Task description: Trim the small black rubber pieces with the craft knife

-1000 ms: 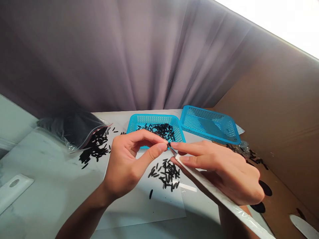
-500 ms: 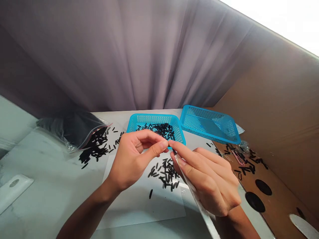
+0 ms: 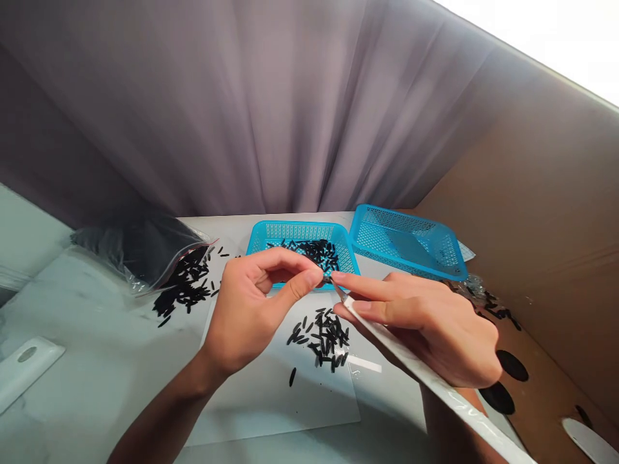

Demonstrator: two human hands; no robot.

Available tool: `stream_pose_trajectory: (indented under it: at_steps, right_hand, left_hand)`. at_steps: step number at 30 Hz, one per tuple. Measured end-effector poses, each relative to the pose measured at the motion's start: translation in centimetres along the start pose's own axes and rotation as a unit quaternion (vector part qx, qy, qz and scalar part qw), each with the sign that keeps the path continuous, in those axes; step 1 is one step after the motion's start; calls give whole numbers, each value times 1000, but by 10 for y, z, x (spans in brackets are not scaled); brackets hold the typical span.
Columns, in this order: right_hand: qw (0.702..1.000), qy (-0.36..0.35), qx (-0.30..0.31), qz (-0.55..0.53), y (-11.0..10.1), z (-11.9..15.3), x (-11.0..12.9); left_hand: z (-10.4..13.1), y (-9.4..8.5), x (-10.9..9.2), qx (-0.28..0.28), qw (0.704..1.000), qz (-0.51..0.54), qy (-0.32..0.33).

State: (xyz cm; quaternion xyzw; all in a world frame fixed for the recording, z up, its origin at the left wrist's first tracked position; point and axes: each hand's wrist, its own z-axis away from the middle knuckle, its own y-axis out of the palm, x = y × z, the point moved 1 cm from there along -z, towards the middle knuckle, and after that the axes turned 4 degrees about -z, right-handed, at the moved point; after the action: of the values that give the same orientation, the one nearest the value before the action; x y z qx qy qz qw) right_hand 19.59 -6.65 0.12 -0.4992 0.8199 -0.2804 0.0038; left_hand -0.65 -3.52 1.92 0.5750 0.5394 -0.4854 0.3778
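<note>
My left hand (image 3: 251, 309) is closed in a pinch, thumb against forefinger, on a small black piece (image 3: 327, 280) whose end just shows at the fingertips. My right hand (image 3: 430, 322) grips a long white-handled tool (image 3: 411, 357) with a thin pointed metal tip. That tip meets the black piece, and my right forefinger reaches out to it from the other side. Under both hands, a loose pile of slim black pieces (image 3: 326, 338) lies on a white sheet (image 3: 271, 406). Behind them stands a blue basket (image 3: 294, 230) holding many more, partly hidden by my left hand.
A second blue basket (image 3: 411, 248) stands at the back right. From an open zip bag (image 3: 149, 258) on the left, black pieces (image 3: 184, 290) spill onto the table. Two black discs (image 3: 512, 365) lie on the brown board at right. A white object (image 3: 31, 367) rests at the left edge.
My right hand has turned and moved right, tilting the white-handled tool flatter and baring its metal tip. My left hand has shifted only slightly left and still pinches the black piece.
</note>
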Motion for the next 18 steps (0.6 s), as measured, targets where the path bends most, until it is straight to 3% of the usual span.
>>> stream_pose_trajectory:
  at_steps: [8, 18]
  right_hand:
    - [999, 14, -45, -28, 2, -6, 8]
    - [996, -63, -5, 55, 6, 4, 2]
  left_hand:
    - [-1, 2, 1, 13, 999, 30, 7]
    - [-2, 2, 1, 17, 999, 27, -6]
